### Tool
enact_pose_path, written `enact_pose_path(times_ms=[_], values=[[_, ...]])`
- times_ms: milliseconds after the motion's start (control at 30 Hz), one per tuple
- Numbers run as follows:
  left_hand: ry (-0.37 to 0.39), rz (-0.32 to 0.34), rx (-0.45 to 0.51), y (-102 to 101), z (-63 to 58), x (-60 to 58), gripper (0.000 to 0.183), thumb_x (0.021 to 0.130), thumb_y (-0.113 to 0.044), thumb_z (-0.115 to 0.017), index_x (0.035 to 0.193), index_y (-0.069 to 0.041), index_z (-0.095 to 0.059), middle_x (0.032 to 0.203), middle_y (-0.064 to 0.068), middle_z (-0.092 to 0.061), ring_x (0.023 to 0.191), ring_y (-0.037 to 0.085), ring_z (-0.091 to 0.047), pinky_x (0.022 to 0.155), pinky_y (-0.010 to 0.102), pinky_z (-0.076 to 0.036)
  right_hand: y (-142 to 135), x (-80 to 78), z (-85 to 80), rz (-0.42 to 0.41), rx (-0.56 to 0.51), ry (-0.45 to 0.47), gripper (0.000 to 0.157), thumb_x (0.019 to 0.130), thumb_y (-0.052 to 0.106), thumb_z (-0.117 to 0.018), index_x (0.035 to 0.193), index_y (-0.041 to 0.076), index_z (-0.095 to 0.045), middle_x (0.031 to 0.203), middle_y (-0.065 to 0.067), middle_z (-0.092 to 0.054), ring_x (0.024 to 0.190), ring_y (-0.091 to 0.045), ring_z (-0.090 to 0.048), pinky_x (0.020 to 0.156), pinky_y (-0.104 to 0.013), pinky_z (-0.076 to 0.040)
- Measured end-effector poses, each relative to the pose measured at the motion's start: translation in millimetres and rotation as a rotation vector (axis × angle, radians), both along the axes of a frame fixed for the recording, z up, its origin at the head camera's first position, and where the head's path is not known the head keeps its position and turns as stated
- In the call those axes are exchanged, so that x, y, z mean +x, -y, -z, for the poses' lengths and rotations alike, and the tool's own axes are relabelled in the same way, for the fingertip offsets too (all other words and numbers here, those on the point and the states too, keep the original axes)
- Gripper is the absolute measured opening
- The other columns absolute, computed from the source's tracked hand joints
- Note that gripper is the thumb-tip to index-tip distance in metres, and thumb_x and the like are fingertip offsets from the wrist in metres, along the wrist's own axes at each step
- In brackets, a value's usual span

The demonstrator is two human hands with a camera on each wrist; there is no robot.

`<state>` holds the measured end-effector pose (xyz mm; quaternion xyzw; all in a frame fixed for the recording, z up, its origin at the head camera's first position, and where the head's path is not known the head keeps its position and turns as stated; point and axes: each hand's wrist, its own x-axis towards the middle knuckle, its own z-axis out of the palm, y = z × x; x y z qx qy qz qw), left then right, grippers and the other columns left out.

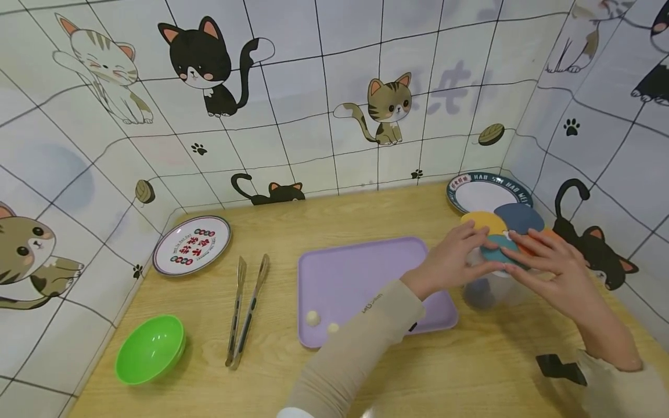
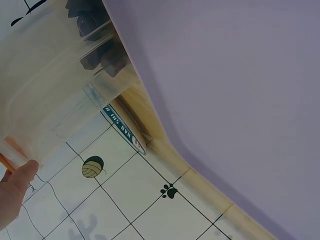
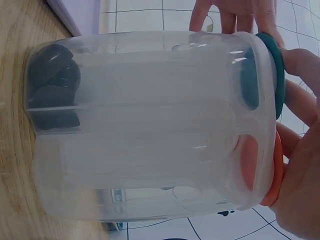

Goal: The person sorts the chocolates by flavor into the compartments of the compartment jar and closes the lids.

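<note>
An upright clear plastic storage container [image 3: 150, 120] stands at the right of the table. Its top carries a teal lid [image 1: 499, 245], an orange lid [image 3: 276, 182], a yellow lid [image 1: 483, 221] and a dark blue lid [image 1: 520, 217]. Dark pieces [image 3: 55, 90] lie at the bottom of one compartment. My left hand [image 1: 460, 255] holds the teal lid's edge with the thumb in front and fingers reaching over the rim. From the right, my right hand [image 1: 559, 273] grips the same lid, its thumb near the left thumb. Some fingertips are hidden.
Left of the container lies a purple tray [image 1: 355, 267] with small pale balls [image 1: 312, 317]. Metal tongs [image 1: 245, 313], a green bowl [image 1: 150, 351] and a printed plate [image 1: 191, 245] are farther left. Another plate [image 1: 470, 194] stands behind the container, near the tiled wall.
</note>
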<state>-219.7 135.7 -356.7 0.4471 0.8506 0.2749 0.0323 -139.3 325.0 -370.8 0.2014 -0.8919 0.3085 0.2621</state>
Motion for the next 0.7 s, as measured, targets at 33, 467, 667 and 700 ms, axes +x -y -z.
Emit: enact_pose_path(times_ms=[33, 467, 667, 700], values=[[-0.005, -0.002, -0.008, 0.5, -0.7, 0.2, 0.042, 0.084, -0.051, -0.048, 0.119, -0.027, -0.054, 0.144, -0.005, -0.03, 0.138, 0.011, -0.012, 0.109, 0.027, -0.022, 0.7, -0.1, -0.2, 0.004, -0.001, 0.009, 0.043, 0.071, 0.005, -0.07, 0.113, 0.01, -0.062, 0.134, 0.019, -0.038, 0.131, 0.001, -0.02, 0.103, -0.061, -0.005], [-0.56, 0.122, -0.356, -12.8, -24.7, 32.1, 0.034, 0.094, -0.033, -0.039, 0.126, -0.027, -0.05, 0.136, -0.008, -0.041, 0.129, 0.007, -0.033, 0.107, 0.023, -0.024, -13.8, -1.4, -1.5, 0.183, 0.03, -0.083, 0.033, 0.082, 0.011, -0.062, 0.114, 0.004, -0.06, 0.127, 0.029, -0.04, 0.127, 0.008, -0.028, 0.09, -0.005, -0.029], [-0.579, 0.181, -0.376, -15.2, -18.0, 41.4, 0.043, 0.092, -0.034, -0.041, 0.134, -0.026, -0.039, 0.142, -0.003, -0.034, 0.13, 0.009, -0.031, 0.108, 0.018, -0.02, -16.9, 6.4, -1.9, 0.263, 0.074, 0.105, 0.041, 0.086, 0.016, -0.058, 0.125, 0.007, -0.051, 0.14, 0.004, -0.036, 0.133, 0.001, -0.017, 0.084, -0.04, -0.037], [-0.597, 0.175, -0.377, -14.8, -17.7, 41.0, 0.042, 0.092, -0.035, -0.042, 0.133, -0.027, -0.04, 0.14, -0.003, -0.035, 0.13, 0.009, -0.032, 0.108, 0.018, -0.02, -16.5, 7.6, -1.9, 0.256, 0.064, 0.115, 0.041, 0.086, 0.016, -0.057, 0.126, 0.007, -0.051, 0.14, -0.004, -0.038, 0.135, -0.008, -0.018, 0.088, -0.05, -0.033]])
